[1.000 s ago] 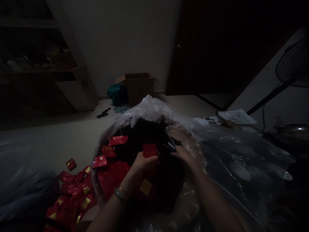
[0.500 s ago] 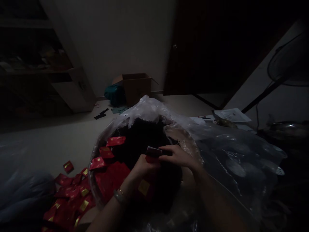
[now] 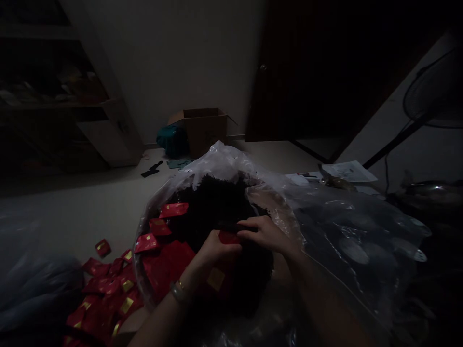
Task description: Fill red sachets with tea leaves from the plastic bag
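"What do my two hands have on your feed?"

"My left hand (image 3: 217, 248) is closed on a red packet (image 3: 228, 237), thumb laid across its front. My right hand (image 3: 265, 234) is just beside it, fingers bent round a dark thin object (image 3: 229, 226) at the packet's upper end. It's too dim for me to tell what that object is, or whether it touches the packet."

"And where is the packet?"

"I see it above the dark shredded heap (image 3: 217, 195), near the middle of the view. The heap lies in a round container lined with clear plastic (image 3: 224, 156), which rises in a crumpled peak at the far side."

"Anything on my left?"

"More red packets (image 3: 173, 210) lie inside the liner, along its left side. Outside it, I have a loose pile of packets with gold patches (image 3: 108, 286), and one single packet (image 3: 102, 247) lies apart on the pale floor (image 3: 119, 207). Farther off, an open cardboard box (image 3: 205, 130) stands by the wall, with a teal bundle (image 3: 172, 140) beside it."
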`<move>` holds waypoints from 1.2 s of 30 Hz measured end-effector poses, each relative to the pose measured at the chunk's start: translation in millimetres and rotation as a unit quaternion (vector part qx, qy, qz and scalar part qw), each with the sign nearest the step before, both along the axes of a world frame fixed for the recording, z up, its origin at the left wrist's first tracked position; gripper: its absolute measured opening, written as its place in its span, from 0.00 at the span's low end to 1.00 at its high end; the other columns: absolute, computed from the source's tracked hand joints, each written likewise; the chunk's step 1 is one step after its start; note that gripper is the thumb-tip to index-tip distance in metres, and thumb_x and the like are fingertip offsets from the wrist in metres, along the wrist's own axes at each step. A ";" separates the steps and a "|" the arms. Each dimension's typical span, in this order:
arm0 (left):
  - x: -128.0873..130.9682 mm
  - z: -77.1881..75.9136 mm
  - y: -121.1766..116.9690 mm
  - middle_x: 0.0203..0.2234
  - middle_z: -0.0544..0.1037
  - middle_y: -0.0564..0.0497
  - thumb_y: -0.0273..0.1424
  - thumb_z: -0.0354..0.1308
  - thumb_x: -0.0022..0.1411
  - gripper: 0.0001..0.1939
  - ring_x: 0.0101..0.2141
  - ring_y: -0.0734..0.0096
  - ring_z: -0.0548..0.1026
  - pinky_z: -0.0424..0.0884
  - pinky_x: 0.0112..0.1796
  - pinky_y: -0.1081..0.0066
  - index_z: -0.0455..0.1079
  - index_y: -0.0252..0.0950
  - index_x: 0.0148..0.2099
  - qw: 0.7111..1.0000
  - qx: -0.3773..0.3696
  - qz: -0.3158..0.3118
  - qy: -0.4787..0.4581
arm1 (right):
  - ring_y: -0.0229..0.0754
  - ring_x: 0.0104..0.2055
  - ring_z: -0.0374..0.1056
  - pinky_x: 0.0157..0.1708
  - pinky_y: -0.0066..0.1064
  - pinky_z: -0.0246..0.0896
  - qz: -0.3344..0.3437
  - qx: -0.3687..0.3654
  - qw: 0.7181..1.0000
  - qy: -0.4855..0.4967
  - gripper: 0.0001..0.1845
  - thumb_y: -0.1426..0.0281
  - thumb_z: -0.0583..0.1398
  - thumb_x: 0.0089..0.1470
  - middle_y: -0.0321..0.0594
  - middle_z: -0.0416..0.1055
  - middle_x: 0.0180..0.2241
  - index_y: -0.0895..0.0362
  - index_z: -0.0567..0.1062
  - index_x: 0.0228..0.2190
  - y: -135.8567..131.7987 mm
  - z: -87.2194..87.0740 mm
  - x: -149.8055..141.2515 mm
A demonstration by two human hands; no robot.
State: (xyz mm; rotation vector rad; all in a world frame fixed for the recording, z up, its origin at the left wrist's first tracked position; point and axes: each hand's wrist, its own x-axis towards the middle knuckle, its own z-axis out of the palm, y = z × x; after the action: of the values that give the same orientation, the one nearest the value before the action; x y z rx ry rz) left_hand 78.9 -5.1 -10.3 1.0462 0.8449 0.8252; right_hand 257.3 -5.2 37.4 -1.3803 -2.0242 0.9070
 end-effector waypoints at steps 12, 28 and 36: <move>-3.7 -1.9 0.7 0.25 0.77 0.49 0.34 0.73 0.35 0.20 0.27 0.69 0.73 0.67 0.30 0.71 0.76 0.29 0.32 1.000 -0.004 0.003 0.027 | 0.52 0.44 0.72 0.45 0.38 0.64 -0.019 -0.012 1.000 0.020 0.19 0.61 0.65 0.47 0.41 0.78 0.43 0.52 0.79 0.42 2.8 -4.8 3.5; -2.7 -0.7 0.7 0.25 0.77 0.50 0.32 0.73 0.35 0.20 0.27 0.70 0.72 0.67 0.31 0.72 0.75 0.29 0.33 1.000 -0.006 -0.016 0.013 | 0.48 0.38 0.74 0.39 0.34 0.64 -0.005 0.024 1.000 -0.008 0.16 0.63 0.64 0.49 0.41 0.79 0.39 0.53 0.80 0.41 4.6 -6.8 4.4; -9.3 8.2 -4.2 0.24 0.75 0.52 0.33 0.73 0.38 0.21 0.24 0.74 0.70 0.66 0.30 0.74 0.74 0.29 0.35 0.997 -0.046 -0.061 -0.006 | 0.48 0.38 0.74 0.38 0.33 0.65 -0.011 0.030 0.999 -0.020 0.14 0.65 0.63 0.51 0.42 0.79 0.37 0.56 0.80 0.40 6.4 -7.6 6.2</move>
State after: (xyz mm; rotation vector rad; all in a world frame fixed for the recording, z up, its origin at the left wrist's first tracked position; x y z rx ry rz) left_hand 69.6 -9.4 -2.1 1.0011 0.7928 0.6833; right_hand 263.5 1.2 29.7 -1.3956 -2.0460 0.8090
